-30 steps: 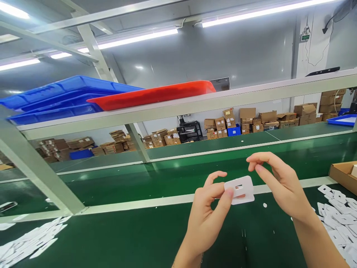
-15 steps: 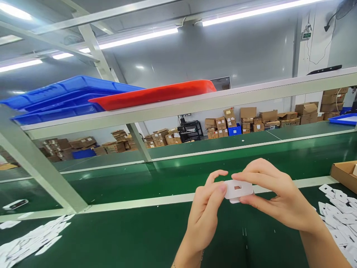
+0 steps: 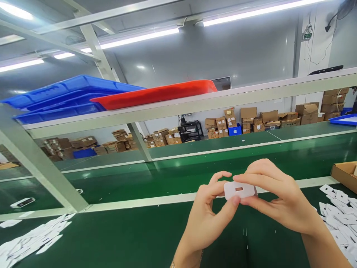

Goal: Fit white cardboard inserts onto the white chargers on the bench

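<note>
A small white rounded rectangular piece with a rectangular slot in it is held up above the green work surface, between both hands. My left hand pinches its left part, the thumb pressed on the lower edge and a finger behind. With thumb and fingers, my right hand grips its right end from above and below. Whether a second layer lies behind it I cannot tell. Many similar slotted white pieces lie heaped at the right. Over at the left is a spread pile of flat white pieces.
A cardboard box stands at the right edge. Overhead, a shelf carries blue trays and a red tray. Beyond the near rail runs a green conveyor belt with small white devices at its left. A slanted post rises at left.
My left thumb has moved right along the lower edge of the white piece. The piece now sits straighter, its lower layer no longer showing below. White devices on the belt have shifted right.
</note>
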Tool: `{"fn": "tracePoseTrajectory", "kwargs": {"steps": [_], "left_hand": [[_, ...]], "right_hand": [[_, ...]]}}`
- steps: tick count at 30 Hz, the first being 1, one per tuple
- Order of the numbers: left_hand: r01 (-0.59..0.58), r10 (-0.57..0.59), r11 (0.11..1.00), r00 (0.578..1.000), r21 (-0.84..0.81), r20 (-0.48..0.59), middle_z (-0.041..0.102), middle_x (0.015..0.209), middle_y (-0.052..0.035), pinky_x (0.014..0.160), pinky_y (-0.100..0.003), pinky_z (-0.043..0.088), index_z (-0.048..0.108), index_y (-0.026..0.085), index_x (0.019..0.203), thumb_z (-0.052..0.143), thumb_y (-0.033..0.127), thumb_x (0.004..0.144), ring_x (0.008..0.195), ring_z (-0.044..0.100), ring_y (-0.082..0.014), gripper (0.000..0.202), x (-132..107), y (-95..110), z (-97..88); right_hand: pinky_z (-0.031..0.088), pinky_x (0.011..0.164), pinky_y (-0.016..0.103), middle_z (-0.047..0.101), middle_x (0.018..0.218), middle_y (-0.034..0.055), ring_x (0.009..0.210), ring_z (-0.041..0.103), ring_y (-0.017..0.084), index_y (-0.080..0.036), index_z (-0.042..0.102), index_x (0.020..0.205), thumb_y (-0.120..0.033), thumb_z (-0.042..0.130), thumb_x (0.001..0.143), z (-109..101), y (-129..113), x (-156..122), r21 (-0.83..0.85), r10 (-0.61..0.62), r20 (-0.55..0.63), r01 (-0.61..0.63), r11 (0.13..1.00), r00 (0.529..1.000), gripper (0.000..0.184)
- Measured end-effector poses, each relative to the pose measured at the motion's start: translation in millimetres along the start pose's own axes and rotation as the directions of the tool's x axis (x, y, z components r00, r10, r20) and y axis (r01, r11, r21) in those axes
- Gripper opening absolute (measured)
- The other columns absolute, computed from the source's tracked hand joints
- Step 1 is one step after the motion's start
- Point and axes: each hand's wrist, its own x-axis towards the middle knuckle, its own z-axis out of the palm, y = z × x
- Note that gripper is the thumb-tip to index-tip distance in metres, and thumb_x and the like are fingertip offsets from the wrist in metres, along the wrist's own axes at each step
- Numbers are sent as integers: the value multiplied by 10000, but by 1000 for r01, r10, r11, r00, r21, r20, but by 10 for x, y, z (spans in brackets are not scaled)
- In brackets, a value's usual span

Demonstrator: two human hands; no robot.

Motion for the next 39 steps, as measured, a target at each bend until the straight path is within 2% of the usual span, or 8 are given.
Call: {"fn": "tracePoseTrajectory", "kwargs": {"steps": [3, 8, 13, 17, 20, 26, 30, 39], "left_hand": [[-17, 18, 998, 1000, -54, 20, 725, 839, -92, 849, -349, 464, 756, 213, 939, 640, 258, 797, 1194, 497, -327, 189, -49, -68, -29], [-65, 66, 991, 998, -121, 5, 743, 871, -78, 910, -372, 428, 768, 246, 930, 667, 347, 796, 1169, 514, -328, 196, -49, -127, -45], [-79, 74, 988, 996, -133, -41, 709, 701, -36, 952, -323, 398, 774, 269, 915, 622, 463, 833, 1100, 545, -270, 260, 10, -94, -38], [-94, 89, 992, 994, -87, -58, 631, 539, 9, 958, -287, 398, 780, 279, 834, 591, 460, 863, 858, 616, -197, 264, 66, 4, -36], [-100, 96, 993, 993, -55, -69, 662, 569, 33, 967, -285, 398, 775, 279, 851, 604, 410, 870, 656, 593, -139, 216, 82, 40, -32], [-64, 59, 997, 993, -46, -105, 734, 793, 16, 801, -197, 463, 749, 315, 957, 646, 327, 853, 914, 611, -151, 147, 60, 30, -26], [-87, 86, 994, 996, -72, -28, 710, 889, 21, 686, -154, 477, 692, 353, 1098, 620, 295, 874, 828, 610, -116, 242, 35, 40, -22], [-194, 195, 980, 981, 44, -12, 748, 877, 53, 873, -182, 473, 566, 403, 1237, 602, 168, 879, 942, 652, -114, 430, -3, 57, 5]], "right_hand": [[490, 767, 313, 641, 941, 26, 897, 560, 175, -267, 554, 1219, -207, 603, 897, -13, 16, -16, 15, 8, -3, -8, 1000, 1000, 332], [485, 760, 310, 636, 938, 27, 906, 542, 176, -260, 552, 1215, -212, 608, 897, -5, 19, -13, 32, 0, 1, 0, 999, 1000, 327], [469, 804, 313, 626, 958, 32, 919, 534, 168, -234, 553, 1195, -188, 612, 894, -10, 14, 4, 19, -8, -34, 9, 1000, 999, 310], [456, 846, 311, 602, 1003, 48, 983, 518, 173, -205, 561, 1183, -184, 629, 882, -21, 35, 0, 8, -15, -42, 15, 1000, 999, 309], [454, 858, 305, 599, 1018, 51, 995, 519, 171, -197, 565, 1176, -180, 633, 879, -17, 46, 0, 16, -11, -36, 12, 1000, 999, 306], [452, 884, 290, 592, 1037, 48, 1012, 525, 164, -204, 570, 1171, -177, 620, 887, -5, 39, 10, 28, -8, -49, 10, 1000, 999, 290], [458, 879, 276, 579, 1066, 48, 1024, 522, 159, -215, 570, 1171, -182, 623, 886, -13, 40, 2, 40, 13, -46, -11, 999, 999, 292], [470, 849, 243, 562, 1044, 39, 1003, 531, 139, -228, 582, 1181, -176, 617, 890, -22, 36, -12, 42, 33, -31, -31, 999, 999, 297]]}}
